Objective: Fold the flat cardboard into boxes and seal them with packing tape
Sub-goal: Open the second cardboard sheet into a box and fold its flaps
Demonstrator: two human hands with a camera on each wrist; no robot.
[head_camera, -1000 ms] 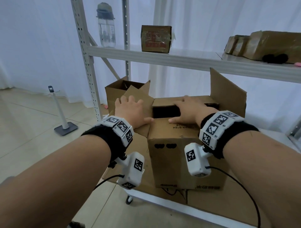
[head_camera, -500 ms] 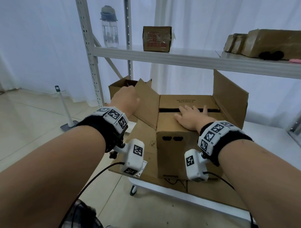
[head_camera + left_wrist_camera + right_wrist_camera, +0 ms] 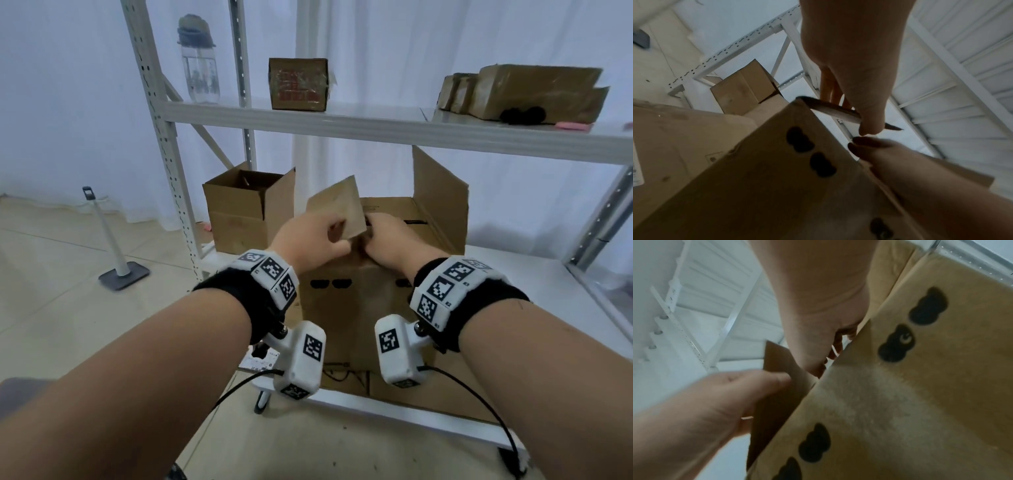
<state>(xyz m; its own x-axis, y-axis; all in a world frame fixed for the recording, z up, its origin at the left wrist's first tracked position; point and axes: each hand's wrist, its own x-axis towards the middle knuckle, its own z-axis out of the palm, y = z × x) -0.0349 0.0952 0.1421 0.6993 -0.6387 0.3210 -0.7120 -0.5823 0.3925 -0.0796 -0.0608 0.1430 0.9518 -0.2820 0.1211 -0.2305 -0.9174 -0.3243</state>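
- While your left hand (image 3: 310,240) pinches the left flap (image 3: 337,205) between thumb and fingers, bring it down over the box (image 3: 346,308), which stands on the low shelf (image 3: 548,287) at your 12 o'clock.
- Your right hand (image 3: 394,241) lies on the box top just at 3 o'clock of the left hand; its fingers look bent onto the inner flaps, but whether they grip an edge cannot be told from these views.
- Keep that right hand pressing the inner flaps flat until the left flap is nearly down, then slide it out toward 3 o'clock so it isn't trapped.
- Fold along the crease, not mid-panel: the flap is tilted up and inward, so I'd push close to the hinge line rather than drag the free corner.
- Next, the right flap (image 3: 442,198) stands upright at 2 o'clock; it likely needs to meet the left flap edge to edge along the middle.
- Watch the seam: a gap or overlap would probably make the tape sit badly.
- Mind the open box (image 3: 239,209) at 10 o'clock, well apart from your work, and the upper shelf (image 3: 376,126) overhead.
- No tape roll shows in any view, so plan where you'll reach for it.
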